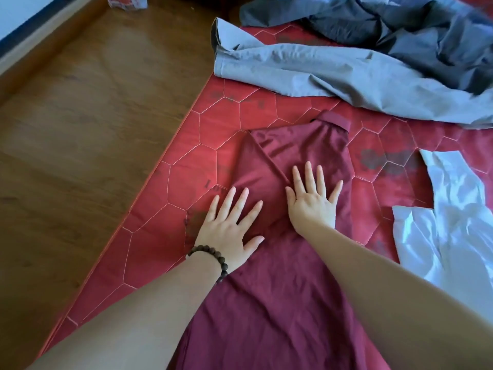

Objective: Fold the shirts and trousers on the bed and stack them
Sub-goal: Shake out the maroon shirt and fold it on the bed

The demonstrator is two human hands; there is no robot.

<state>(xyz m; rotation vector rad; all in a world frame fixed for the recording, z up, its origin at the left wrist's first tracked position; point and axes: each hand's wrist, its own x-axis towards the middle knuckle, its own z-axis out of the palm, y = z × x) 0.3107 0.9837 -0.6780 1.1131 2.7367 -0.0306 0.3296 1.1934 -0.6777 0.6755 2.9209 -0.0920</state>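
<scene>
A maroon shirt (269,297) lies flat on the red quilted bed (170,209), collar pointing away, with its left sleeve folded in over the body. My left hand (229,225), with a bead bracelet on the wrist, presses flat on the shirt's left edge, fingers spread. My right hand (312,198) presses flat on the shirt's chest, fingers straight. Light grey trousers (333,68) sprawl across the far part of the bed. A dark grey garment (400,25) lies crumpled behind them. A white shirt (450,225) lies at the right.
The bed's left edge runs diagonally beside a brown wooden floor (88,116). A red-and-white package (128,1) sits on the floor at the top. A white wall with skirting is at the top left.
</scene>
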